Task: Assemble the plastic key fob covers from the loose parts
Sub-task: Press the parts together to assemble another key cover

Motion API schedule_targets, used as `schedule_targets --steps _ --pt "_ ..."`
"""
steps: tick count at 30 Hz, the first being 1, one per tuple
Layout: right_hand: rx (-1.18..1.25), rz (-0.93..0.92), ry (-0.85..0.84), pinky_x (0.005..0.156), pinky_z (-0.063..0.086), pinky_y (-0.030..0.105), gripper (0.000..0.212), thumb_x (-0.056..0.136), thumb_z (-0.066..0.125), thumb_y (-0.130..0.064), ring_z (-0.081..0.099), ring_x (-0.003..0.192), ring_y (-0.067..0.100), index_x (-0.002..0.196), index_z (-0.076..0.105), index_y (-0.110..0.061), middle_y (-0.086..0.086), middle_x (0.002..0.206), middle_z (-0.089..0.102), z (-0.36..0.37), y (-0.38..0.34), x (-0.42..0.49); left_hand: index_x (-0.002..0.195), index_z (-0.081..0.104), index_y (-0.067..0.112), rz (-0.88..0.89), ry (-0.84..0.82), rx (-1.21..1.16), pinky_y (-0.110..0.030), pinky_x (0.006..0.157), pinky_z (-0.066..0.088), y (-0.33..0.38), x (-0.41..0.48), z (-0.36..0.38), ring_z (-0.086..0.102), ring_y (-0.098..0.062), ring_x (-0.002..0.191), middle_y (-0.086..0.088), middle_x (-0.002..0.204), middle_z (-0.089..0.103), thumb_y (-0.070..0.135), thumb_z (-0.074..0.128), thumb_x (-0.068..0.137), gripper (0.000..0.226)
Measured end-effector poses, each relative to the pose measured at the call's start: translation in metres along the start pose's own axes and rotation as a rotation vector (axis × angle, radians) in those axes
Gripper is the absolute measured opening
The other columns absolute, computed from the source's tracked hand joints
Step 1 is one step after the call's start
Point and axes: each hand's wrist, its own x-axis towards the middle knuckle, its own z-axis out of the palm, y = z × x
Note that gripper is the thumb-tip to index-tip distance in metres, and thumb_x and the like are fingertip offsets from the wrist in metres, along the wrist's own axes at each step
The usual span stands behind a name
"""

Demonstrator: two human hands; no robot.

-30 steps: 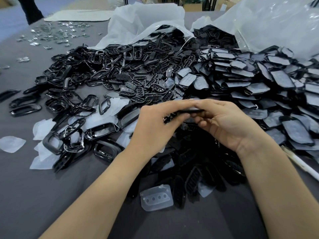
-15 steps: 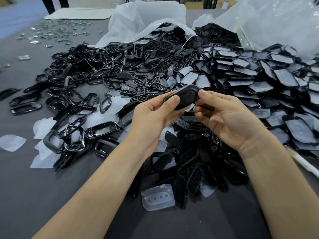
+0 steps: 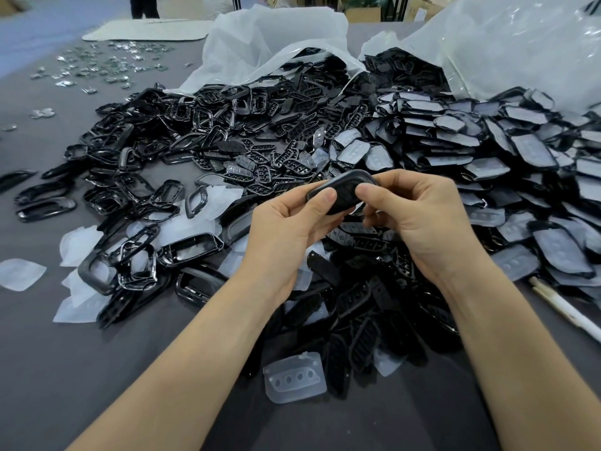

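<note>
While holding one black key fob cover (image 3: 344, 190) up above the grey table (image 3: 65, 369), pinches it at both ends: left hand (image 3: 286, 229) on the left end, thumb laid flat on the dark face and fingers curled behind; right hand (image 3: 419, 222) on the right end, thumb pressed on the face just beside the other thumb, fingers curled round the back. Tilts the cover with its face toward the camera. Directly below both hands and down between the wrists, a pile of ribbed black button inserts (image 3: 361, 343). Nearer than that pile, between the two forearms, a translucent rubber pad (image 3: 294, 380) with a row of holes, flat on the table. Left of the left hand, a spread of glossy black frames (image 3: 192, 245), mixed with pale translucent pieces (image 3: 22, 275). Just beyond the fingertips, small black button plates (image 3: 276, 164). Right of the right hand, a thick heap of flat shells under cloudy film (image 3: 487, 157). Farther beyond both hands, a white plastic bag (image 3: 276, 37) and a clear plastic bag (image 3: 520, 43), black parts spilling from both mouths. Outside the right forearm, a white stick (image 3: 566, 307) on the table. Far beyond the left hand, scattered small silvery pieces (image 3: 107, 66)
</note>
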Motion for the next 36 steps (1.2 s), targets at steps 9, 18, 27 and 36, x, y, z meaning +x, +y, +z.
schedule_targets --steps 9,18,27,36 --pt "-0.030 -0.036 -0.005 0.055 0.050 0.023 0.009 0.084 0.068 -0.005 0.056 0.057 0.012 0.077 0.069 -0.010 0.000 0.061 0.062 -0.0022 -0.0003 0.0010 0.099 0.068 0.008 -0.019 -0.055 0.003 -0.025 0.080 0.057 0.0022 0.0020 -0.0026 0.072 -0.018 0.087 -0.007 0.092 0.075 -0.003 0.058 0.084 0.020" --pt "0.024 -0.032 -0.049 0.054 0.049 0.021 0.013 0.084 0.067 -0.004 0.056 0.057 0.011 0.073 0.069 -0.011 -0.002 0.058 0.061 -0.0011 0.0016 0.0005 0.102 0.067 0.005 0.012 -0.005 0.072 -0.031 0.087 0.056 0.0039 0.0004 -0.0014 0.071 -0.025 0.092 -0.010 0.093 0.074 -0.004 0.057 0.088 0.020" --pt "0.135 -0.028 -0.078 0.063 0.052 0.023 0.030 0.081 0.063 0.009 0.058 0.067 0.012 0.072 0.067 -0.019 0.000 0.070 0.061 -0.0016 0.0021 0.0000 0.093 0.070 0.015 0.249 -0.039 0.239 -0.027 0.087 0.054 0.0023 0.0001 -0.0006 0.072 -0.020 0.091 -0.003 0.093 0.075 -0.009 0.059 0.087 0.027" --pt "0.441 0.092 -0.136 0.063 0.055 0.024 0.013 0.079 0.063 -0.009 0.067 0.070 0.015 0.092 0.061 -0.008 0.003 0.074 0.068 -0.0032 -0.0053 -0.0017 0.101 0.073 0.006 0.879 0.054 0.899 -0.022 0.094 0.049 -0.0037 -0.0029 -0.0057 0.063 -0.010 0.105 -0.012 0.119 0.066 -0.012 0.060 0.084 0.028"
